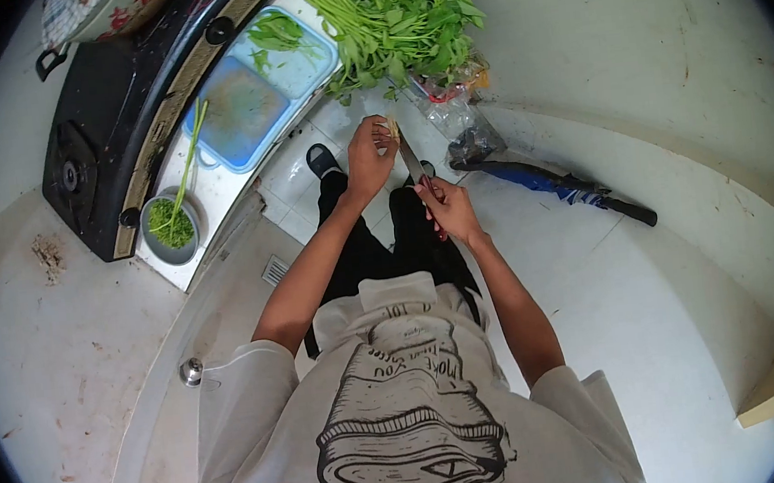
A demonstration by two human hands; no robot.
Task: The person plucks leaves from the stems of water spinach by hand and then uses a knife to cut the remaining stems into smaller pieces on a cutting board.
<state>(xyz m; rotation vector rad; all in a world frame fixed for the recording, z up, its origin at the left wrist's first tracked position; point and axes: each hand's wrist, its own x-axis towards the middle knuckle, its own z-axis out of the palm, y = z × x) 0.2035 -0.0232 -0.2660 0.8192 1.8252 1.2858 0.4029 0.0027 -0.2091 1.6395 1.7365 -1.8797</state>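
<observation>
Left fingers [380,133] curled together near the upper centre of the frame, pinching a small pale yellowish piece [390,128], too small to identify. Right fingers [429,195] closed around the dark red handle of a knife [411,157], just below and to the right, with the blade pointing up toward the pale piece; contact between blade and piece impossible to tell. Beneath, dark trousers [351,259] and slippered feet [323,160] on a tiled floor [539,273]. Toward the top, a large bunch of leafy green stems [412,20], partly over the edge of the counter [176,164]. Just left of it, a blue tray [301,71] in two adjoining sections, with loose leaves [276,32] in the upper one. Farther left, a grey bowl [176,256] of chopped greens [169,223], with long stems [194,141] reaching from it to the tray. At upper left, a black stove [118,109] with a floral pot [127,13]. Right of centre, a clear plastic bag [461,121] beside a blue and black folded item [540,180].
</observation>
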